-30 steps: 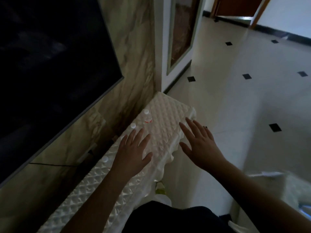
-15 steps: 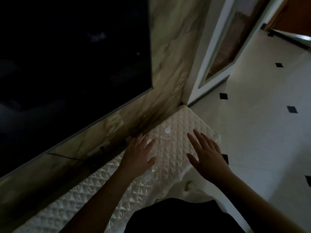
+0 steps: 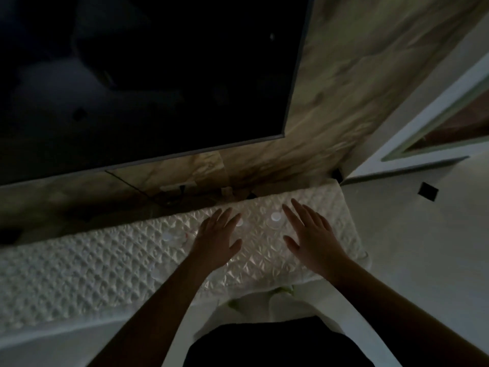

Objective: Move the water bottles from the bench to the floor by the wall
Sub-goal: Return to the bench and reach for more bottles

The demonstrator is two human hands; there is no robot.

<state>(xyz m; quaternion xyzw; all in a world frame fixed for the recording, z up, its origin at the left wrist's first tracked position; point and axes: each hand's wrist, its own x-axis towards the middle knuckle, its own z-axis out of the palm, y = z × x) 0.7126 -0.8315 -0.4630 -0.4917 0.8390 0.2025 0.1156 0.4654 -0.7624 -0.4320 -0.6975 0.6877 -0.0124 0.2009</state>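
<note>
A long bench (image 3: pixel 92 271) with a white quilted cover runs along the wall. Clear water bottles stand on it, seen from above by their white caps: one bottle (image 3: pixel 276 218) between my hands, a second bottle (image 3: pixel 239 222) at my left fingertips, a third bottle (image 3: pixel 167 236) further left. My left hand (image 3: pixel 218 238) hovers open, fingers spread, just over the second bottle. My right hand (image 3: pixel 311 235) is open too, just right of the first bottle. Neither hand holds anything. The room is dim.
A large dark TV screen (image 3: pixel 143 75) hangs above the bench on a marble wall (image 3: pixel 357 88). Cables and a socket (image 3: pixel 180 189) sit behind the bench. White tiled floor (image 3: pixel 423 247) with black diamond insets lies to the right, beside a framed panel (image 3: pixel 449 123).
The view has swung left so the bench now runs across the frame. Both hands have stayed open over the bench's right end, now flanking the rightmost bottle cap.
</note>
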